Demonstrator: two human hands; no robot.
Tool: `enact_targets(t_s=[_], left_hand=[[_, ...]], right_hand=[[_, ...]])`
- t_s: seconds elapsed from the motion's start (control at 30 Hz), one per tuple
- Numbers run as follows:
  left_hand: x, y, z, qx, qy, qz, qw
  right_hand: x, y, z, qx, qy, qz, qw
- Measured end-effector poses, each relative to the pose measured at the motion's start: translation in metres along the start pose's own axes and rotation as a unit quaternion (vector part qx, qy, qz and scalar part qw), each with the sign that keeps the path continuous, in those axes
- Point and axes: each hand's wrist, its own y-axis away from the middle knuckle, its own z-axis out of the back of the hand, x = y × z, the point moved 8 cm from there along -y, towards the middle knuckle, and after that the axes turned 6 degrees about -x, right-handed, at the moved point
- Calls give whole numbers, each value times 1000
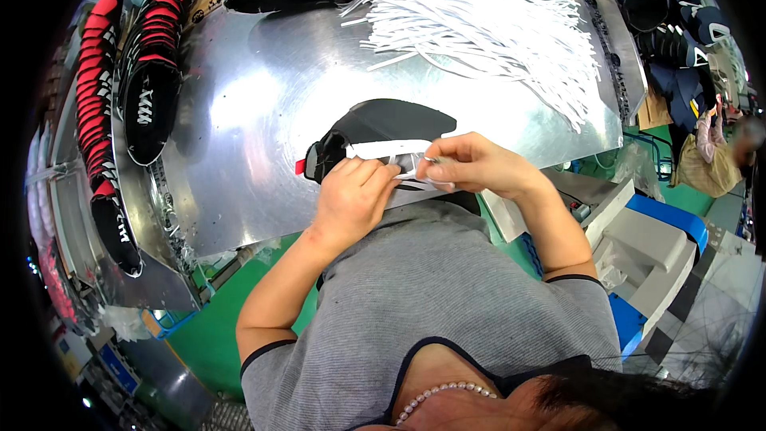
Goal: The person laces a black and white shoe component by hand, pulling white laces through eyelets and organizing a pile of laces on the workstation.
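A black shoe upper with white trim lies on its side at the near edge of the metal table, a red tab at its left end. My left hand is closed on the upper, thumb and fingers pressed together at the white-edged lace opening. Just to its right, my right hand pinches at the same opening. Between its fingertips is a white shoelace, with a small dark tip that I cannot make out clearly. My fingers hide part of the eyelet row.
A pile of white shoelaces spreads over the far right of the metal table. Nested rows of black and red shoe uppers line the left and far edges. Navy uppers stand beyond the right edge. A grey machine is at right.
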Motion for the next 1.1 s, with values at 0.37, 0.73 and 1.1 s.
enact_targets(t_s=[0.37,0.73,1.1], left_hand=[[17,-1,2,6,28,81,996],[32,-3,-4,77,105,192,973],[40,-2,-9,98,142,259,950]], right_hand=[[43,22,58,-237,-20,237,942],[35,-2,58,-405,383,280,781],[75,-35,59,-166,365,336,852]])
